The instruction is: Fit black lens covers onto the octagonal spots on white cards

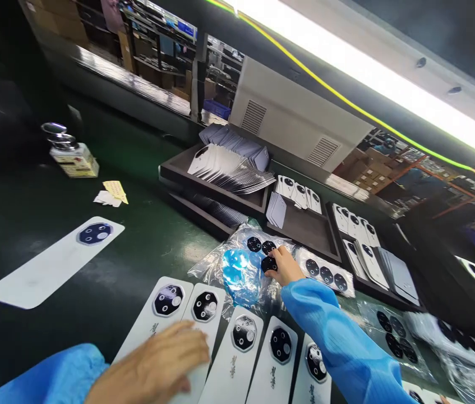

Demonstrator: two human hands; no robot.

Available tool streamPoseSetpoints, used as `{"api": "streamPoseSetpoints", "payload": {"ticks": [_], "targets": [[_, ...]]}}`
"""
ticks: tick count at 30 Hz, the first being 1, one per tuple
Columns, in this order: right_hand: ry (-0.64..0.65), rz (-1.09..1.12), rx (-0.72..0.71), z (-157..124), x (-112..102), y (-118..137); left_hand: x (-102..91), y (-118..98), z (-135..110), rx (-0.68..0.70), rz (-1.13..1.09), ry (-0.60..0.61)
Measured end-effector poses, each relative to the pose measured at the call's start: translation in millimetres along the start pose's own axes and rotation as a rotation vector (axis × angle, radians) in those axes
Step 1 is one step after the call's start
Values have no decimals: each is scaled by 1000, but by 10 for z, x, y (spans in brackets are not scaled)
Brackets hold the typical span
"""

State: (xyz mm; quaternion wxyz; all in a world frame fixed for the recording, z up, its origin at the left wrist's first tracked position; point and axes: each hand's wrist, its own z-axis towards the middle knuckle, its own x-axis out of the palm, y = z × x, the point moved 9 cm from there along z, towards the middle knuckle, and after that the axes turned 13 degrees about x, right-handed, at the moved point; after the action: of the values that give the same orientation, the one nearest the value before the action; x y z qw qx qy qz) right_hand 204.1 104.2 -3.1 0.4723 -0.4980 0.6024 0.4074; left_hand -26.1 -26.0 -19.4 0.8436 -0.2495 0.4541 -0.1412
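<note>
My right hand, in a blue sleeve, reaches forward and pinches a black round camera-lens ring over a clear plastic bag that holds more rings and blue film. My left hand lies flat, fingers stretched out, on the nearest white phone back cover. A row of several white back covers with round camera modules lies side by side along the front edge.
A single white back cover lies alone at left on the dark green bench. Dark trays at the back hold stacks of white covers. More bags of black rings lie at right. A small bottle stands far left.
</note>
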Motion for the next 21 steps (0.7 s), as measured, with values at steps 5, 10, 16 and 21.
{"api": "streamPoseSetpoints", "payload": {"ticks": [5,10,16,21], "targets": [[-22,31,-110,6,43,-18,-765,616,-368,-524,227,-130],[-35,48,-129,33,31,-22,-800,799,-340,-667,157,80],[-6,38,-76,-15,-43,9,-692,826,-233,-631,104,190],[13,57,-67,-8,-39,-7,-746,871,-136,-584,131,161]]}}
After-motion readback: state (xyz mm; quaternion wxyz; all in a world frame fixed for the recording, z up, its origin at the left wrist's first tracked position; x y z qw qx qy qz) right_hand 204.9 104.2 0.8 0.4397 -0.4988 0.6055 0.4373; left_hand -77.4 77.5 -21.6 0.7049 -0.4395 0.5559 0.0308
